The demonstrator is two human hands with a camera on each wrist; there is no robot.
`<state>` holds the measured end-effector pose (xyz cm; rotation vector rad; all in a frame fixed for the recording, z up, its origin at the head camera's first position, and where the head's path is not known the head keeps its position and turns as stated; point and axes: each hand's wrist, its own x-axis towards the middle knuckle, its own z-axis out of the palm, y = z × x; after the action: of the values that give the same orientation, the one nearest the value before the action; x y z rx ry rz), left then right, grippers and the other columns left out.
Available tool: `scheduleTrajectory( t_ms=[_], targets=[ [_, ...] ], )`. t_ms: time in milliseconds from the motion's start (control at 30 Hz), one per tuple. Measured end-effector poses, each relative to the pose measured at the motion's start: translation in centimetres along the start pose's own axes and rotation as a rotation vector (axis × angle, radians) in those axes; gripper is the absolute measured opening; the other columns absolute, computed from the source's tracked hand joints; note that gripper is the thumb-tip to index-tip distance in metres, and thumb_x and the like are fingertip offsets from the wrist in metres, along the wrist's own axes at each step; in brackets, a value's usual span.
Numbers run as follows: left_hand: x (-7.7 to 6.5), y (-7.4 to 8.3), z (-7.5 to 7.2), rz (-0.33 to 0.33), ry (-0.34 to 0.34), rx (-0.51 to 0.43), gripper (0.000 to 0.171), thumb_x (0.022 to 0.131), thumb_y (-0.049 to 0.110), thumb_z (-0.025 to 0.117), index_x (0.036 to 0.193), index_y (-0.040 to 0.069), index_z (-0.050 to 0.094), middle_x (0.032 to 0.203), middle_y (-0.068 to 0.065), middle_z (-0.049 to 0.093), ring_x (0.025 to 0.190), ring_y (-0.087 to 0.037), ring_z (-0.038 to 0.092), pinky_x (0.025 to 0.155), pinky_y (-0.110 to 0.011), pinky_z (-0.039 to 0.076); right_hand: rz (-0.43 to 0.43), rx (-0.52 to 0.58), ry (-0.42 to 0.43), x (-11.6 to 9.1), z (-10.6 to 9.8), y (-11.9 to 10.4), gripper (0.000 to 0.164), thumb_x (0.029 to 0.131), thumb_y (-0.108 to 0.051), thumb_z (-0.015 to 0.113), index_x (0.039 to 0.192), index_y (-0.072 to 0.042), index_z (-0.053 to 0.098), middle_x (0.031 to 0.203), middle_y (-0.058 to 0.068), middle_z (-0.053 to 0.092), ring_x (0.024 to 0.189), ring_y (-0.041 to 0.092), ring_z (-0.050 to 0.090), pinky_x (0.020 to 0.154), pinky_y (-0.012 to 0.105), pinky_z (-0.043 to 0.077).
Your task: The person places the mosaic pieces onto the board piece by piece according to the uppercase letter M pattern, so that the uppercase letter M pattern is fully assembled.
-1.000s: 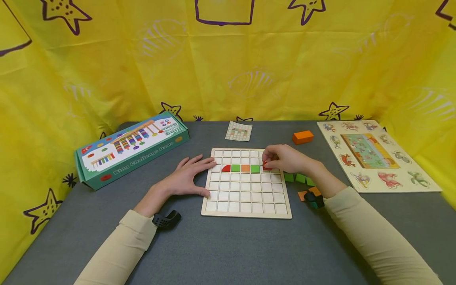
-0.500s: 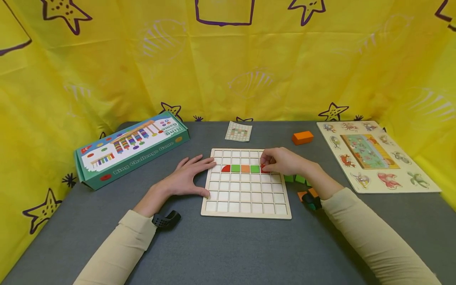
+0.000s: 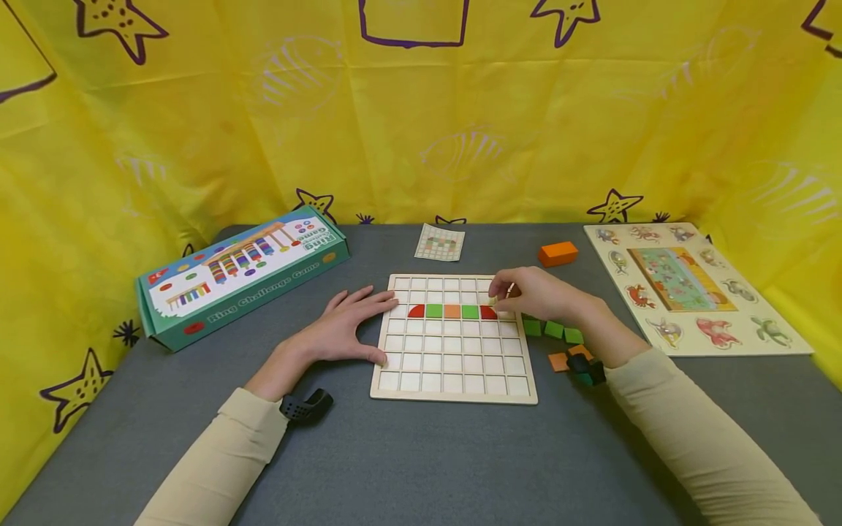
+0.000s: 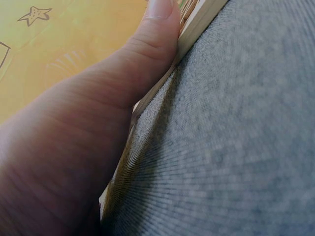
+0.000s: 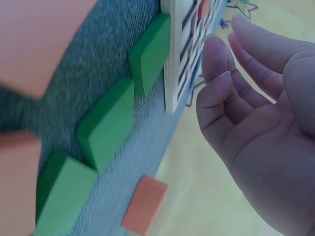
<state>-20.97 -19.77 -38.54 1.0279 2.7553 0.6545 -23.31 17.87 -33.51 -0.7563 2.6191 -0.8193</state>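
Note:
A wooden grid board (image 3: 454, 399) lies on the grey table. One of its rows carries a red rounded piece (image 3: 416, 312), a green square (image 3: 434, 312), an orange square (image 3: 452, 312), another green square (image 3: 470, 312) and a second red rounded piece (image 3: 487, 313). My left hand (image 3: 338, 329) rests on the board's left edge, fingers spread; in the left wrist view its thumb (image 4: 142, 61) lies against the wooden rim (image 4: 202, 22). Just above the second red piece hovers my right hand (image 3: 539, 296), fingers loosely bent. The right wrist view shows no piece between its thumb and fingers.
Green blocks (image 3: 554, 329) and orange blocks (image 3: 558, 361) lie right of the board, partly under the right wrist. Behind stand a pattern card (image 3: 439, 242) and an orange block (image 3: 558, 253). A game box (image 3: 243, 274) sits left, a sea-animal puzzle (image 3: 756, 288) right.
The right hand has set the second red piece into the row beside the green square, let go of it and drawn slightly right. The left hand has stayed in place.

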Motion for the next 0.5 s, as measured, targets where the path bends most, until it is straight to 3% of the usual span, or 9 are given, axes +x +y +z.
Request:
scheduleTrajectory(
  t_ms=[500],
  targets=[
    [0.1,-0.1,0.0,-0.005,-0.009,0.001,0.1,0.077,0.063,0.079,0.157,0.018,0.04,0.164,0.001,0.03,0.152,-0.035,0.012,0.114,-0.064,0.001,-0.021,-0.024,-0.009,-2.3,-0.7,1.7,0.017,0.094,-0.011,0.073,0.108,-0.003,0.067,0.094,0.001,0.065,0.085,0.019,0.058,0.08,0.037,0.05]
  ],
)
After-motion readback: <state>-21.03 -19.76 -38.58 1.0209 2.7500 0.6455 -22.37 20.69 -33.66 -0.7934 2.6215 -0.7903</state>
